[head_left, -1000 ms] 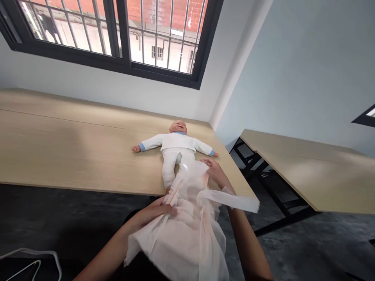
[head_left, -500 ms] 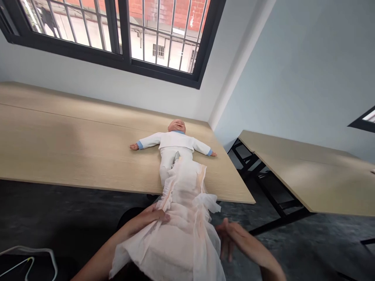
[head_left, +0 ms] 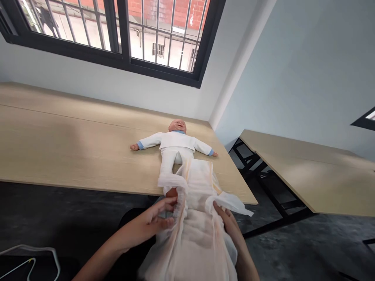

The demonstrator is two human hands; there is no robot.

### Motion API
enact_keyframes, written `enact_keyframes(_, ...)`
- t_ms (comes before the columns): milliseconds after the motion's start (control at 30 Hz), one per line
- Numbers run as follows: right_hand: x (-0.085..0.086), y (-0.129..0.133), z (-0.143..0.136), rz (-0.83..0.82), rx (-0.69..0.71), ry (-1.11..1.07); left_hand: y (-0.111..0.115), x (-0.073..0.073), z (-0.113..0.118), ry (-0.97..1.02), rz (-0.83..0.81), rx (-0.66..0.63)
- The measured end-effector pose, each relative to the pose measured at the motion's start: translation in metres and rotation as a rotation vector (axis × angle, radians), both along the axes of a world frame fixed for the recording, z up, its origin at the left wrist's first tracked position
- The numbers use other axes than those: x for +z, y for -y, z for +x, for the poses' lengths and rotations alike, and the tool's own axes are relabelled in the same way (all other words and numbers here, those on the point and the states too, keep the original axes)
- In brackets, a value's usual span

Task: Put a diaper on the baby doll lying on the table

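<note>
A large white diaper (head_left: 199, 222), unfolded, with yellowish lines along its edges, hangs from the front of the wooden table toward me. My left hand (head_left: 159, 218) is at its left edge, fingers curved around the ruffled side. At the right edge my right hand (head_left: 227, 218) has its fingers against the material beneath a side tab that sticks out; its palm is partly hidden. A baby doll (head_left: 176, 141) in white clothes with blue cuffs lies on its back, arms spread. The diaper's far end covers part of its legs.
The doll lies near the right end of the wooden table (head_left: 88, 144). A second table (head_left: 316, 171) with black legs stands at the right. Behind is a barred window (head_left: 164, 39). White cable-like loops (head_left: 35, 249) show at lower left.
My right hand has come in from the right onto the diaper's edge. The left hand has shifted slightly, and both side tabs now spread outward. The diaper's far end has moved right.
</note>
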State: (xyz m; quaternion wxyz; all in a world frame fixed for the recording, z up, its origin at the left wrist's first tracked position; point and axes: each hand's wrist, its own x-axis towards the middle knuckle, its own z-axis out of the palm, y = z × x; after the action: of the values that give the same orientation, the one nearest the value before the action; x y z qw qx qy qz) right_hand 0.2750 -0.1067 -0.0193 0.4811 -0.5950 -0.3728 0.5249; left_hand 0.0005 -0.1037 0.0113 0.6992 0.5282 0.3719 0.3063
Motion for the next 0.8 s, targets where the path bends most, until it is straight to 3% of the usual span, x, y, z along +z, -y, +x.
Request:
enact_keyframes(100, 0.004, -0.009, 0.015, -0.056, -0.039, 0.057, -0.015, -0.006, -0.012, 0.056, -0.048, 0.278)
enact_keyframes(200, -0.003, -0.02, 0.012, -0.045, -0.068, 0.109, -0.028, -0.015, -0.019, 0.189, -0.107, 0.536)
enact_keyframes(333, -0.013, -0.025, -0.015, -0.036, -0.028, 0.003, -0.032, -0.024, -0.01, 0.288, -0.245, 0.483)
enact_keyframes(500, -0.005, -0.018, -0.038, -0.001, 0.036, -0.078, -0.024, -0.03, 0.011, 0.262, -0.272, 0.533)
enact_keyframes(800, -0.007, -0.019, -0.04, 0.076, 0.087, -0.064, -0.031, -0.018, 0.027, 0.433, -0.399, 0.55)
